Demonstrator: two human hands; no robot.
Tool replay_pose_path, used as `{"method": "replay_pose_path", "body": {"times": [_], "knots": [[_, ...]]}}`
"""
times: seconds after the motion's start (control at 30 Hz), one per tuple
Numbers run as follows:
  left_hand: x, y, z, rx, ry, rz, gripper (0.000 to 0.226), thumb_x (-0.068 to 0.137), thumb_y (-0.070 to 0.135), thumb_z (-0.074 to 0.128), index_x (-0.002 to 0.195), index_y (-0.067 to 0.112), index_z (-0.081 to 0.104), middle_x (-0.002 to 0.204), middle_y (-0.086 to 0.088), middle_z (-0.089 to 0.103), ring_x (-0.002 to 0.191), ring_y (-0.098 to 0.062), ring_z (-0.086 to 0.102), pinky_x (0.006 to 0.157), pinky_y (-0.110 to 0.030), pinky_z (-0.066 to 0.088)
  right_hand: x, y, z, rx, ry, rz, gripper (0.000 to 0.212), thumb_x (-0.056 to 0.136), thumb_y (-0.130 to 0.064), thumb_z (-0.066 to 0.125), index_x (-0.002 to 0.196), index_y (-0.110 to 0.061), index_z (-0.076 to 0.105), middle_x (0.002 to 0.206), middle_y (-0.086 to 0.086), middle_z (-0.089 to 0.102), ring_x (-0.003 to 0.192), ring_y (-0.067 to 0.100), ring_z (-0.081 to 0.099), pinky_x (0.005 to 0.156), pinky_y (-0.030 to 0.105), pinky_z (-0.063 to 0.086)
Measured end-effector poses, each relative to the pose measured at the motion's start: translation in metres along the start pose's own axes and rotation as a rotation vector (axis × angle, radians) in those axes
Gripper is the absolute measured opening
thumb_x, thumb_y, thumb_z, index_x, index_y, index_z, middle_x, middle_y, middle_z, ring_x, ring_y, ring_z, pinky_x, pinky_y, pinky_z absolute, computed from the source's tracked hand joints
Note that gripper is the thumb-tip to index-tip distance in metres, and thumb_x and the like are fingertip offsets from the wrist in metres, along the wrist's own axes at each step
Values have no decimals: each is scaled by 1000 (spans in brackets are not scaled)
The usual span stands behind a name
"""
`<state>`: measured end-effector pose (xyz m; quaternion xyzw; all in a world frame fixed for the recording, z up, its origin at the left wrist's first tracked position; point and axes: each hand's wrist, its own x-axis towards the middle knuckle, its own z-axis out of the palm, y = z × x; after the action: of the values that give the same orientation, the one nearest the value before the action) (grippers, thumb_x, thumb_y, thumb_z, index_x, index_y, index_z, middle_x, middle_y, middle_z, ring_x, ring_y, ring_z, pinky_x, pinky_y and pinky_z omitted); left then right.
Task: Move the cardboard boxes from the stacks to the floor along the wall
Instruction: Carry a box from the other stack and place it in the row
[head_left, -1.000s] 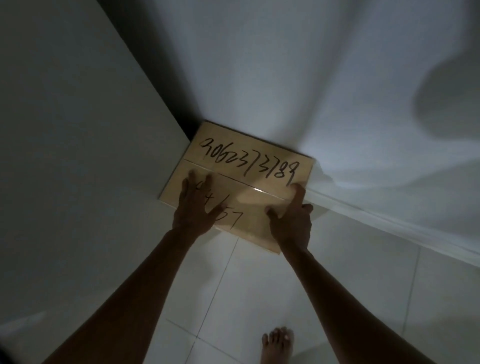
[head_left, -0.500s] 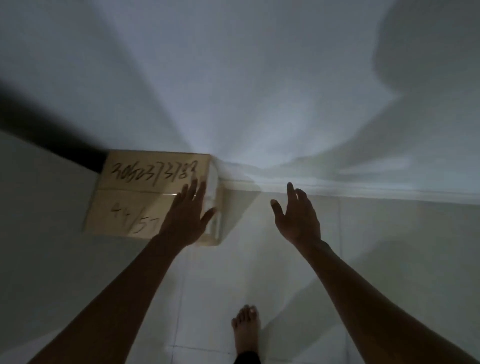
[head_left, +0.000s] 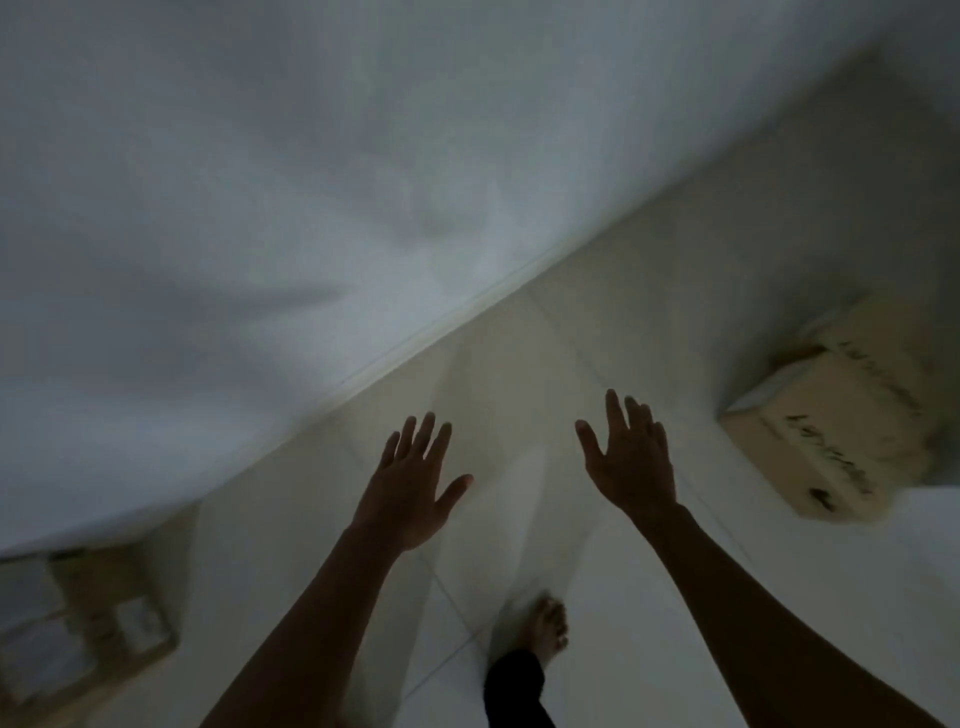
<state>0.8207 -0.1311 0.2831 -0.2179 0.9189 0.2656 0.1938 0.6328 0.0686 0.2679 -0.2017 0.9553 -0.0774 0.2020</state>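
My left hand (head_left: 410, 483) and my right hand (head_left: 628, 462) both hover over the pale tiled floor, fingers spread, holding nothing. A cardboard box (head_left: 831, 431) with dark handwriting on its top stands at the right, blurred; it lies to the right of my right hand and apart from it. Another cardboard box (head_left: 88, 629) sits at the lower left edge by the wall, partly cut off by the frame and dim. The white wall (head_left: 311, 182) runs diagonally across the upper left.
A white baseboard (head_left: 467, 312) marks where wall meets floor. My bare foot (head_left: 545, 631) stands on the tiles (head_left: 597, 338) between my arms, low in the frame. The room is dim and the view is motion-blurred.
Both hands have come off the numbered box on the floor. The view has swung right, so that box slid to the lower left and another box appeared at the right.
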Motion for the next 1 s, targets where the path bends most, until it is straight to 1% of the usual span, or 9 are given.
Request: {"method": "replay_pose_path", "body": {"times": [0.13,0.27,0.4,0.5,0.7,0.77,0.83,0.93,1.0], "knots": [[53,129,-20,18,-64,120,79,94,63,22,158,21,2,167,-5,-5,155,-24,-6,125,-37,0,9,109,-79,50,46,169,74,95,-60,30,154,-15,23,158,19,27,148,36,20,120,48,14],[106,236,-34,46,-101,219,95,79,73,5,158,21,5,167,-7,-1,155,-26,-1,125,-38,4,13,197,-137,143,85,381,72,94,-58,36,152,-15,29,155,21,31,143,37,28,116,49,24],[165,314,-31,43,-150,279,79,95,63,27,158,21,7,168,-8,5,155,-25,3,126,-39,8,23,274,-168,260,113,542,73,90,-62,40,147,-17,32,149,20,39,132,39,44,102,56,44],[220,365,-14,50,-201,321,74,98,57,31,158,21,9,167,-7,10,155,-26,8,125,-39,12,44,334,-182,336,129,670,70,90,-61,42,145,-17,35,146,19,42,124,40,52,93,56,51],[330,429,55,97,-298,361,72,98,53,36,158,19,12,165,-8,21,152,-24,20,123,-41,24,101,443,-163,446,177,798,73,90,-59,48,147,-17,32,145,21,43,119,41,57,88,49,53],[357,443,82,101,-345,350,72,99,51,37,157,17,13,163,-8,25,150,-23,26,120,-41,29,117,483,-137,503,196,803,76,80,-76,42,138,-27,37,134,16,56,104,36,67,77,47,59],[385,457,113,103,-387,330,71,99,50,39,157,17,15,161,-10,30,147,-25,33,116,-42,34,131,533,-94,551,133,834,76,73,-82,39,130,-31,39,124,12,63,92,33,71,63,46,62],[428,480,164,74,-438,282,70,99,50,39,156,17,17,159,-12,34,144,-29,37,113,-42,36,154,574,-64,591,99,901,80,72,-81,42,131,-26,40,123,14,62,93,33,69,66,46,61],[457,499,199,33,-440,254,68,99,47,41,156,15,19,159,-13,34,144,-29,37,113,-42,36,173,594,-51,596,98,976,73,84,-65,50,136,-15,40,125,21,57,95,33,65,70,41,58]]}}
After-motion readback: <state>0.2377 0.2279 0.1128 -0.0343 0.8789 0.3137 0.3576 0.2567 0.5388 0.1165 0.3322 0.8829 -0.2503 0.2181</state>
